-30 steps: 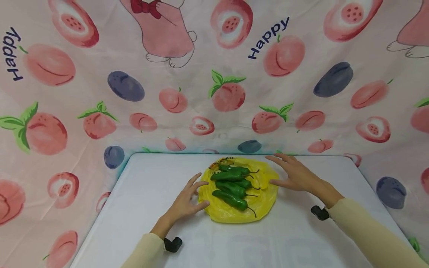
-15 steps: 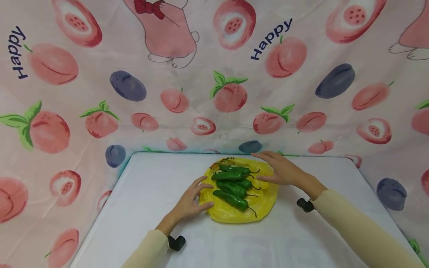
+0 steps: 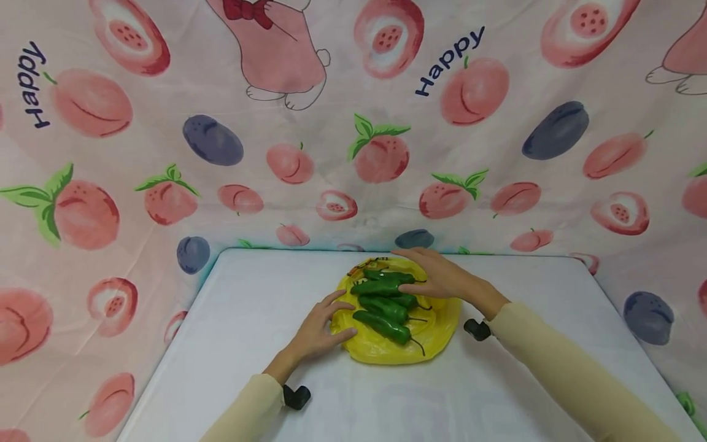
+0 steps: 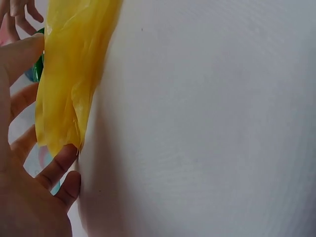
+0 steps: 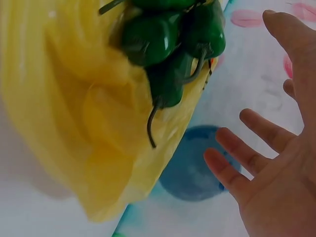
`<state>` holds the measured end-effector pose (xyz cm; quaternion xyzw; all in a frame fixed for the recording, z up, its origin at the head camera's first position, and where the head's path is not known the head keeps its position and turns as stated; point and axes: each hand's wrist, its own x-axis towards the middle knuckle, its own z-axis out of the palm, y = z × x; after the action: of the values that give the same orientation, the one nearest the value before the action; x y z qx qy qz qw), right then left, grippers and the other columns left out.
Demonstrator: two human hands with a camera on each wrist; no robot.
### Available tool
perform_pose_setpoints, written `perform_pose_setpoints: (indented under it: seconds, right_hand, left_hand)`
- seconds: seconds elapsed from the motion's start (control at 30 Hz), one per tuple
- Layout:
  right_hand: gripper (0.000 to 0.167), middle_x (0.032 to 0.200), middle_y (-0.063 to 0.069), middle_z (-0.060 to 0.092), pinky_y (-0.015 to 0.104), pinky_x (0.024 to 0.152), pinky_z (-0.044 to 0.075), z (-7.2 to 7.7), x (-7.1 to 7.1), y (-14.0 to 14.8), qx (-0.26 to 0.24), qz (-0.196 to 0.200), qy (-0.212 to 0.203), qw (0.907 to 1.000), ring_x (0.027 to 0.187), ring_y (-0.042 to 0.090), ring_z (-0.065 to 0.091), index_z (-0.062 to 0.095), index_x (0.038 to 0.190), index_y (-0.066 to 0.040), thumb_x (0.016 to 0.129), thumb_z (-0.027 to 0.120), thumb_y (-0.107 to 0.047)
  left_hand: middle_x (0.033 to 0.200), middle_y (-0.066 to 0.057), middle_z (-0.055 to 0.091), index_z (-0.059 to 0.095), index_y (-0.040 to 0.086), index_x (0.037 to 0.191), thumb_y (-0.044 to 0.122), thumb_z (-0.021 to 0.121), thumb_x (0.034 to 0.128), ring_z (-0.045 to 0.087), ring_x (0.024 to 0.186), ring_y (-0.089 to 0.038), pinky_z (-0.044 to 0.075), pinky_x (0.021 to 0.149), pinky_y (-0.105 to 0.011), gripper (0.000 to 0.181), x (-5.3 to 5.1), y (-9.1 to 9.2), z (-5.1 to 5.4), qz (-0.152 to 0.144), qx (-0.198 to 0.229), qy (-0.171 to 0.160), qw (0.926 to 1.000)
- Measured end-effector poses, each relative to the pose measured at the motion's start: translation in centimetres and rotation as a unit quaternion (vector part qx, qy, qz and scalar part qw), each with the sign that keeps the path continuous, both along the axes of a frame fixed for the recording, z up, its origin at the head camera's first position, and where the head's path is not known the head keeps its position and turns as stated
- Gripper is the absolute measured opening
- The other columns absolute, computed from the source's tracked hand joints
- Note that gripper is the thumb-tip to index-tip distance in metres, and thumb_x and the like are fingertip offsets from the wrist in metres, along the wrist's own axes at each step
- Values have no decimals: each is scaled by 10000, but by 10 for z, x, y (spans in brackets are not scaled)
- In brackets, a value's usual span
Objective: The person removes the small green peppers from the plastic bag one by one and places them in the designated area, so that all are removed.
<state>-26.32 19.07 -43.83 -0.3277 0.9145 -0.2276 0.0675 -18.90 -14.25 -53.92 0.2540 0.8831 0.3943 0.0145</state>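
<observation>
L hand (image 3: 317,328): at L edge of yel plastic bag (image 3: 381,355); my fingers apart, a bit bent, thumb held away from them; nothing gripped. Fingertips + thumb overlap bag rim in head view; in L wrist view 1 fingertip sits right at bag's lower edge, actual contact can't tell

R hand (image 3: 442,276): above far R part of bag, fingers extended & spread, thumb well apart from them; holds nothing. Thumb crosses stem end of 2nd-farthest pepper in head view, but R wrist view has a gap betw hand & peppers, so hand is beside/over, not on them

Grn peppers (image 3: 382,327): 5 visible, lying close tog in a rough row on the bag, nearest to farthest, some overlapping; thin dark stems point approx to my R. Nearest pepper angled, its stem end toward me

Bag: crumpled, lying flat-ish under peppers, near far edge of white tbl (image 3: 221,325); dark & reddish print (image 3: 361,268) at its far L corner

Me: cream sleeves (image 3: 569,362) on 2 arms, small blk device (image 3: 296,398) at each wrist

Behind tbl: pink cloth (image 3: 320,215) w/ peaches, dk blue plums, "Happy" lettering ×2, part of a figure w/ red bow (image 3: 247,11)
</observation>
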Motion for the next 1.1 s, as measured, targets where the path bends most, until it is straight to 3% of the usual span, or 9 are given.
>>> perform_pose_setpoints:
  seconds: [0.2,0.4,0.53,0.8,1.1]
  right_hand:
    - [816,1586,134,428,656,1121,341,-6,-8,-15,-258,215,-258,9991,1433,373,415,354,1603,-243,928,732,-503]
    - [819,1557,163,459,586,1100,413,-14,-15,-29,-439,488,-598,9960,1385,373,480,350,1600,-192,931,754,-437]
    - [792,1557,163,457,547,1059,470,-18,-17,-38,-487,468,-919,9935,1342,368,526,349,1598,-178,944,759,-356]
    - [648,1459,179,549,528,1029,497,-24,-21,-48,-402,732,-1054,9909,1283,372,565,460,1515,-95,959,750,-259]
    - [565,1382,149,607,531,1023,491,-28,-23,-57,74,574,-1069,9926,1253,325,591,527,1457,-131,959,747,-282]
  left_hand:
    - [1640,-88,350,654,222,1314,441,756,902,384,1450,-366,330,1140,-614,477,1,-3,-3,-15,-39,19,10000]
    - [1636,-103,350,677,233,1280,439,772,891,360,1465,-383,305,1148,-633,450,1,-6,-7,-47,-10,5,10000]
    - [1635,-93,354,685,246,1256,443,783,884,374,1454,-382,314,1144,-627,432,1,-7,-9,-42,0,17,10000]
    - [1635,-89,355,703,258,1225,443,794,880,361,1462,-384,298,1146,-639,402,2,-7,-12,-55,41,-45,10000]
    - [1631,-104,362,710,229,1210,422,804,872,385,1438,-381,302,1147,-624,400,3,-7,-10,6,47,-53,10000]
